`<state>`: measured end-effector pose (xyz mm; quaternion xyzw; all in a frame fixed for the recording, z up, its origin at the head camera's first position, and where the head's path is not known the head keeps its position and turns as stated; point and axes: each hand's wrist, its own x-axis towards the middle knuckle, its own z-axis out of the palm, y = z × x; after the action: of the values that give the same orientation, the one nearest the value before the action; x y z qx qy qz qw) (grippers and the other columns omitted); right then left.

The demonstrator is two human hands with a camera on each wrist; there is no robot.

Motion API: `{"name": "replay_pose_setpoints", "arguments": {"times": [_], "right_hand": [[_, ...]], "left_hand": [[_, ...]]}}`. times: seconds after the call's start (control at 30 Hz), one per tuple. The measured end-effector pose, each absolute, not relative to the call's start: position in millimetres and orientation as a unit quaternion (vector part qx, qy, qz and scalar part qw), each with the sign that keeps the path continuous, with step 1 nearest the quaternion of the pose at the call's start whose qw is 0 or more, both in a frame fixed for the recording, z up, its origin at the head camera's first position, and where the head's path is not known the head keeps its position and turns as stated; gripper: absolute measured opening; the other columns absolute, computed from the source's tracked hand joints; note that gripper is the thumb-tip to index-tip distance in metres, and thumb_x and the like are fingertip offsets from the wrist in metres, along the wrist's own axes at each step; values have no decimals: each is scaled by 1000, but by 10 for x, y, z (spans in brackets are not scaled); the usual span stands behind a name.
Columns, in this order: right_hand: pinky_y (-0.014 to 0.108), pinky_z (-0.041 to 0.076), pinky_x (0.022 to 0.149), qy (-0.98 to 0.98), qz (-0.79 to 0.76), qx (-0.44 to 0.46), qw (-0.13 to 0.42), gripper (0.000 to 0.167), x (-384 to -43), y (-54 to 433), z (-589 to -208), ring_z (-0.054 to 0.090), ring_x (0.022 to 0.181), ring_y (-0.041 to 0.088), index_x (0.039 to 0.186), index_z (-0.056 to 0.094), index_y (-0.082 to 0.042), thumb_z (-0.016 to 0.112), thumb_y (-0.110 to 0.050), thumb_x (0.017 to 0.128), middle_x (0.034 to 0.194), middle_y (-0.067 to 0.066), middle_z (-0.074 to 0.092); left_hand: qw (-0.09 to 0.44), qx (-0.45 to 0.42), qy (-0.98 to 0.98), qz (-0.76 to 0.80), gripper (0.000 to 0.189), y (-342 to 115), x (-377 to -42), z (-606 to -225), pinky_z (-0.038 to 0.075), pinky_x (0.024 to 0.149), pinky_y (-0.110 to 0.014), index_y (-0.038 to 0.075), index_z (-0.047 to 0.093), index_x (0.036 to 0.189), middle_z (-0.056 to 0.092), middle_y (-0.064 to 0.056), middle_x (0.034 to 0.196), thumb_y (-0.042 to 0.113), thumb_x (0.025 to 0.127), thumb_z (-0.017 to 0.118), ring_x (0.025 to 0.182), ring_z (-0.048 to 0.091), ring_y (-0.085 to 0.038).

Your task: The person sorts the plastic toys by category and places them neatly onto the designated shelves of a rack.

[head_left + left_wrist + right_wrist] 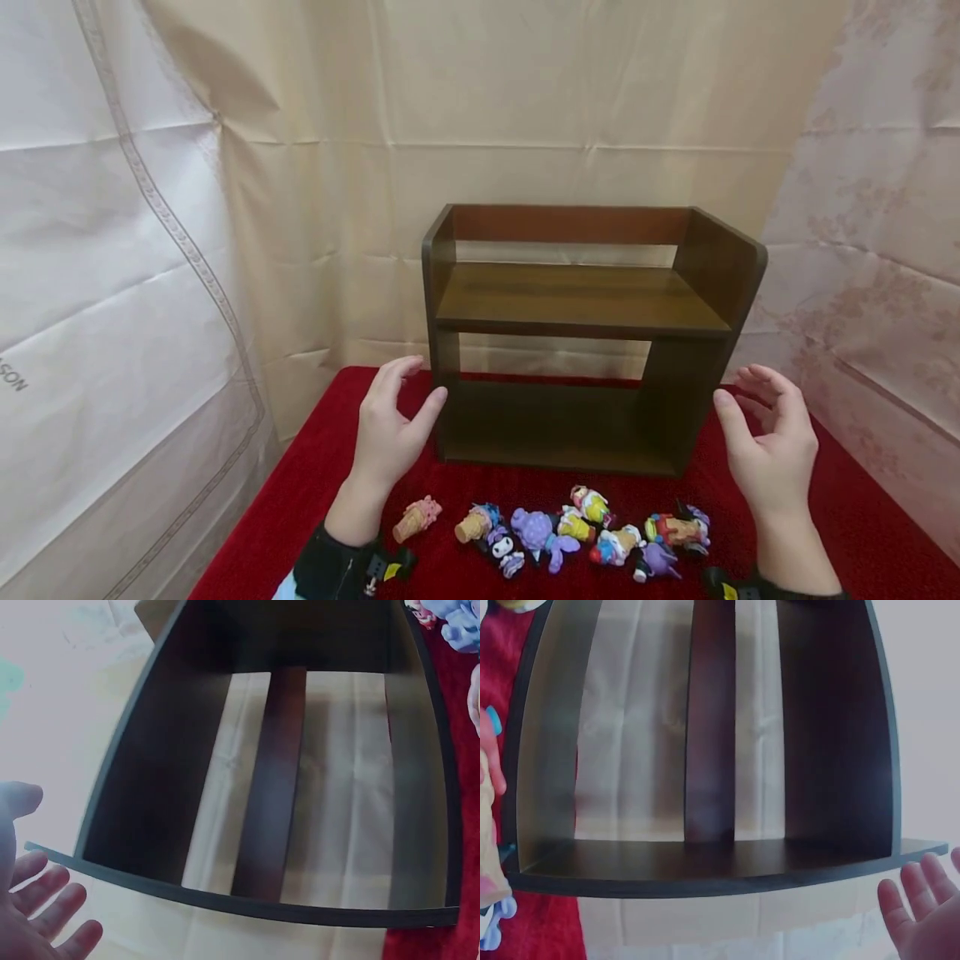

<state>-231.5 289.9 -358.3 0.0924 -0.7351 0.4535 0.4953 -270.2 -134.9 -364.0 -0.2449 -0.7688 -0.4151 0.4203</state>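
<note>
A dark brown two-tier wooden shelf [585, 300] stands upright on a red cloth, with bare boards on both tiers. My left hand [393, 425] is raised by the shelf's left side, thumb and fingers spread apart and holding nothing. On the opposite side my right hand [776, 442] is held up in much the same way, palm toward the shelf's side panel, also holding nothing. Both wrist views show the fingers near the ends of the side panels. In front of the shelf lie several small figurines, among them a purple one [534, 529] and a pink ice-cream-cone one [417, 518].
The red cloth [300, 500] covers the table. Beige curtain fabric [315, 208] hangs behind the shelf, white fabric [112, 333] on the left and pale floral fabric [892, 250] on the right. A cone-shaped figurine with a blue top [477, 523] lies near the shelf's front.
</note>
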Motion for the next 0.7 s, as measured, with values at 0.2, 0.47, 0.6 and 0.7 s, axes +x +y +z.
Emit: {"name": "replay_pose_setpoints", "arguments": {"times": [0.2, 0.47, 0.6, 0.7], "right_hand": [[10, 46, 92, -750, 482, 17, 452, 53, -2399, 2994, -3661, 57, 115, 5, 143, 51, -9, 70, -3, 94, 126, -5, 58], [6, 42, 90, -780, 526, -57, 334, 62, -2465, 3094, -3760, 51, 126, 13, 153, 36, -12, 67, -17, 99, 144, 10, 48], [4, 41, 88, -798, 513, -68, 308, 65, -2491, 3126, -3776, 49, 130, 20, 155, 33, -13, 65, -27, 100, 149, 15, 45], [4, 42, 86, -804, 505, -71, 305, 65, -2505, 3138, -3786, 49, 129, 22, 154, 34, -13, 65, -29, 100, 149, 15, 45]], "left_hand": [[360, -185, -784, -471, 48, -1389, -2800, -3689, 51, 94, -48, 4, 57, 133, 61, -10, 128, 18, 91, 77, 115, 58, -27], [263, -135, -799, -523, 53, -1433, -2927, -3842, 49, 99, -53, 7, 53, 139, 59, -11, 136, 22, 93, 76, 121, 57, -28], [234, -135, -805, -529, 56, -1420, -3000, -3904, 48, 101, -53, 5, 52, 140, 58, -14, 138, 23, 93, 76, 122, 57, -30], [221, -136, -811, -524, 58, -1390, -3047, -3933, 49, 102, -51, 4, 52, 142, 58, -14, 139, 24, 93, 76, 122, 58, -31]]}}
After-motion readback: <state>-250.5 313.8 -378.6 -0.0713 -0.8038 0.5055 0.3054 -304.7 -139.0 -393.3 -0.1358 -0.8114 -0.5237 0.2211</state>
